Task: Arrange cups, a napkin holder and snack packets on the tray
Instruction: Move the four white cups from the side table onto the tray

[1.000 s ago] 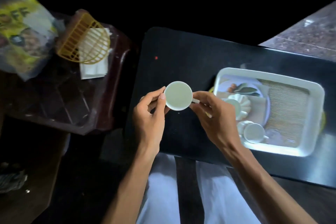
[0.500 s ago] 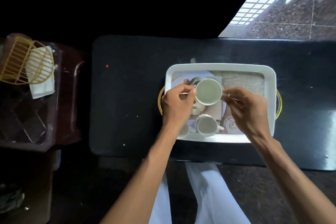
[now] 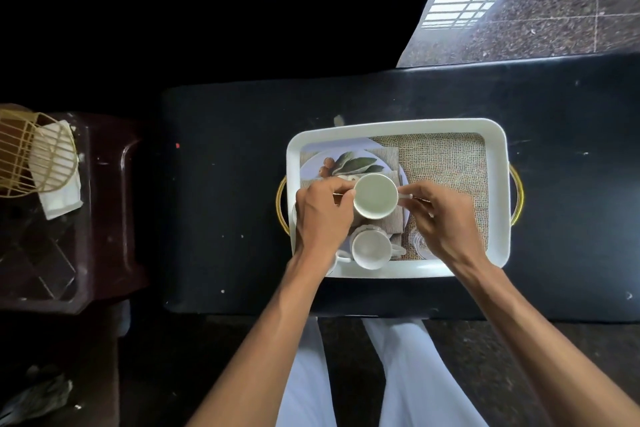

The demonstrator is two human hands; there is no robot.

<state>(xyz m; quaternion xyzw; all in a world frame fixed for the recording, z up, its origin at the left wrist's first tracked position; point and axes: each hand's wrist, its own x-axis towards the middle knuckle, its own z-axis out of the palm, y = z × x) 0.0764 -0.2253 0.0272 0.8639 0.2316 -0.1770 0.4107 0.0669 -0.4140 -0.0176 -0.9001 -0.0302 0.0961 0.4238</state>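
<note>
both hands pinch one cup. left hand point(image 3: 322, 215) curls its thumb and fingertips against the left wall, and right hand point(image 3: 440, 222) nips the small handle on the opposite side. i see the cup point(image 3: 375, 196) from straight above: smooth, round, glazed white, pale and empty inside. it sits over the left half of the tray. from my screen i cannot tell whether its foot touches down.

the floor point(image 3: 554, 17) at top right is polished speckled stone with thin tile joints, and a barred window glares off it. the rest of the room is black. the table point(image 3: 225, 184) is a long dark slab with rounded corners, matt, scuffed and dotted with pale flecks. left of it stands a maroon plastic stool point(image 3: 104, 218) with a moulded criss-cross top.

the tray point(image 3: 498, 149) is a white rounded rectangle with a raised glossy rim. its floor shows a print of coarse burlap weave and a plate with green leaves. gold loop handles point(image 3: 517, 194) curve out from both short ends.

the napkin holder point(image 3: 31, 156) lies tipped on the stool, a gold wire cage with a curved top. white folded napkins point(image 3: 55, 198) spill from it.

a second cup point(image 3: 370, 250) with a scalloped rim stands at the tray's near edge, just below the held one. a third cup point(image 3: 341, 256) is mostly hidden under my left wrist.
</note>
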